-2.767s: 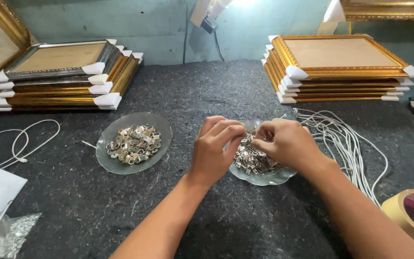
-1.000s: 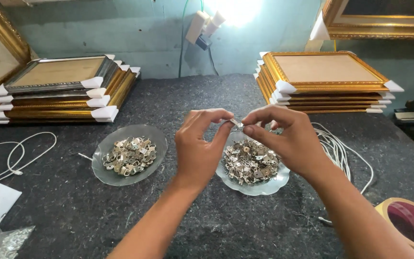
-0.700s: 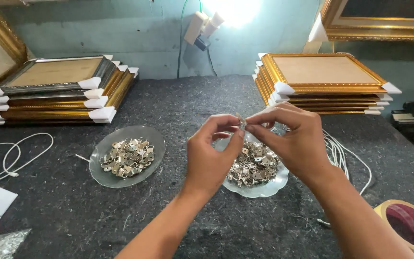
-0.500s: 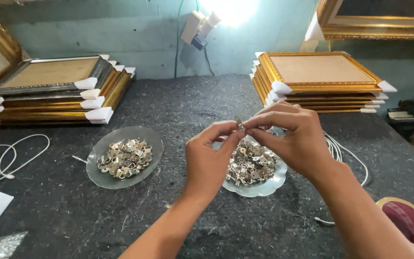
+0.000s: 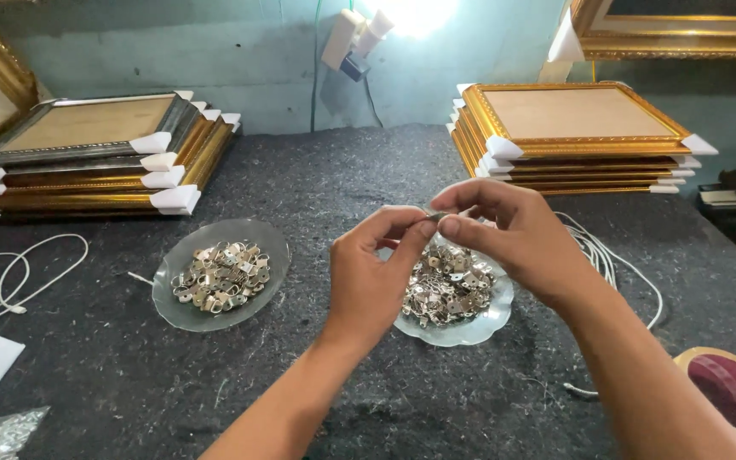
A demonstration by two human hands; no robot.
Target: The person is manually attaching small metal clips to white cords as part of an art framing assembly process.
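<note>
My left hand (image 5: 372, 277) and my right hand (image 5: 513, 238) meet above a glass dish (image 5: 470, 328) heaped with small metal hanger clips (image 5: 449, 294). Both pinch one small metal clip (image 5: 433, 216) between thumb and fingertips, held a little above the dish. A second glass dish (image 5: 172, 307) with more metal clips (image 5: 221, 274) lies to the left of my hands, untouched.
Stacks of gold picture frames with white corner guards stand at the back left (image 5: 95, 158) and back right (image 5: 568, 136). White cords lie at the right (image 5: 615, 264) and far left (image 5: 19, 277). A tape roll (image 5: 730, 400) sits at the bottom right, a lamp (image 5: 359, 38) on the wall.
My hands rose from the right dish with a clip pinched between them. Over the last second they have stayed together above the dish, shifting only slightly.
</note>
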